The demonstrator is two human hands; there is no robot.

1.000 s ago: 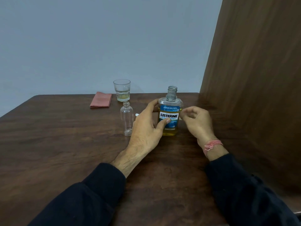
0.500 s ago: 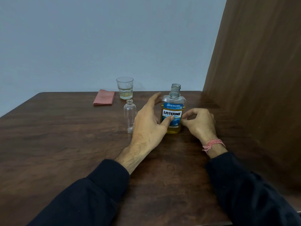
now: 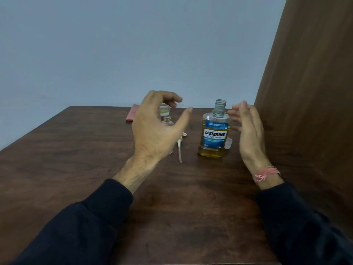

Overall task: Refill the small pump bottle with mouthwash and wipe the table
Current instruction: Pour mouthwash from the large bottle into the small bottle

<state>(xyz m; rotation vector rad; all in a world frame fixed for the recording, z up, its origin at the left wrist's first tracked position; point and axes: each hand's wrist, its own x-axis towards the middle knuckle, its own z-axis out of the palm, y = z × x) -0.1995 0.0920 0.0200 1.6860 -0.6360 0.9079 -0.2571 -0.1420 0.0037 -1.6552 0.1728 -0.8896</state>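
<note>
An uncapped mouthwash bottle point(image 3: 214, 134) with a blue label and yellow liquid stands upright on the wooden table point(image 3: 76, 169). Its clear cap point(image 3: 228, 143) lies just right of it. My left hand point(image 3: 154, 131) hovers open, left of the bottle, and covers most of the small clear pump bottle point(image 3: 167, 121). The pump head with its tube point(image 3: 180, 148) lies on the table between the two bottles. My right hand point(image 3: 249, 132) is raised and open, right of the mouthwash bottle, touching nothing.
A folded pink cloth point(image 3: 131, 115) lies at the table's back edge. A drinking glass point(image 3: 164, 110) with a little liquid stands behind my left hand, mostly hidden. A dark wooden panel point(image 3: 305, 92) rises along the right side.
Both hands have let go of the mouthwash bottle and lifted apart. The left hand has moved left and up, over the small bottle. The pump tube and cap are now visible.
</note>
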